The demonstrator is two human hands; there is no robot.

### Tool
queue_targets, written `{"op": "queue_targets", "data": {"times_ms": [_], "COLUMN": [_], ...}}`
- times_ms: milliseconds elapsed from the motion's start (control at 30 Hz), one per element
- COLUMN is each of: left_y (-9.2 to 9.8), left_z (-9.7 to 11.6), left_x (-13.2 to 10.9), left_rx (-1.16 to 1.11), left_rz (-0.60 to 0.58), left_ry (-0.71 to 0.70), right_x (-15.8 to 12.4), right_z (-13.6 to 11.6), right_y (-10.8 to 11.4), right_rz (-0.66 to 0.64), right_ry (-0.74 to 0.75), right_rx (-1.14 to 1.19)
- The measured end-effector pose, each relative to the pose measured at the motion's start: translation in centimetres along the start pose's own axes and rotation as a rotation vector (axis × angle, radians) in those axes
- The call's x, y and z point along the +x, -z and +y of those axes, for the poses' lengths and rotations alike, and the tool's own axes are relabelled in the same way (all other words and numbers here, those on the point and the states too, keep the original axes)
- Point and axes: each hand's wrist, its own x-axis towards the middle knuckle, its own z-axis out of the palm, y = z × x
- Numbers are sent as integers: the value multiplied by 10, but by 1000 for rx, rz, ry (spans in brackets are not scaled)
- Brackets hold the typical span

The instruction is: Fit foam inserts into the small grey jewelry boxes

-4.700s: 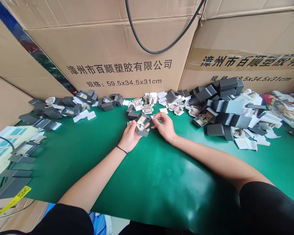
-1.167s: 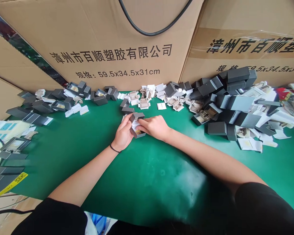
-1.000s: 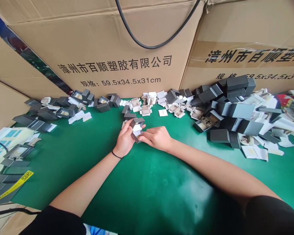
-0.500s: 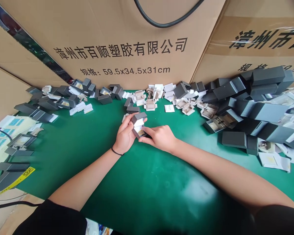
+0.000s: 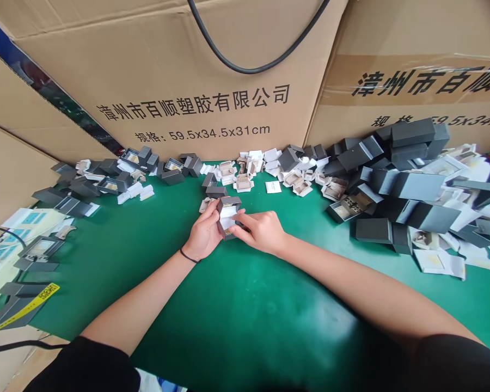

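Observation:
Above the middle of the green table, a small dark grey box (image 5: 231,202) stands open with its white lining (image 5: 227,213) showing. My left hand (image 5: 206,231) wraps round the box from the left, thumb at its side. From the right, my right hand (image 5: 263,230) pinches the box's edge, index finger at the white lining and thumb lower down. The fingertips partly hide what lies inside. Just behind the box are another dark grey box (image 5: 215,191) and a crumpled card insert (image 5: 206,204).
Many dark grey boxes (image 5: 373,231) and white inserts (image 5: 435,262) pile up on the right. More boxes (image 5: 84,188) lie back left. Loose card inserts (image 5: 244,183) line the back, before large cartons (image 5: 167,65). A black cable (image 5: 245,69) hangs above; yellow tape (image 5: 32,302) lies left.
The view has shifted slightly, moving the scene lower in the picture. The box in my hands is tipped a little differently, and my right fingers have moved slightly at its opening.

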Motion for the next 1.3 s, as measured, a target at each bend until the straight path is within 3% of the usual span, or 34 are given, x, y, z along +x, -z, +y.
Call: {"op": "queue_targets", "data": {"times_ms": [100, 433, 667, 800, 933, 1100, 1300], "left_y": [0, -1, 1, 2, 2, -3, -7], "left_z": [-3, -3, -7, -7, -7, -5, -4], "left_x": [2, 2, 2, 1, 1, -2, -5], "left_rx": [13, 12, 38, 18, -39, -71, -36], "left_rz": [17, 70, -38, -19, -29, -48, -44], "left_ry": [1, 46, -19, -2, 14, 24, -22], "right_x": [0, 3, 8, 3, -1, 0, 3], "right_z": [1, 0, 14, 16, 17, 13, 7], "right_y": [2, 0, 3, 3, 2, 0, 0], "right_rz": [33, -94, -167, -59, 38, -80, -187], "right_ry": [-42, -63, -14, -7, 95, 213, 157], "right_rx": [0, -40, 131, 139, 157, 62, 35]}}
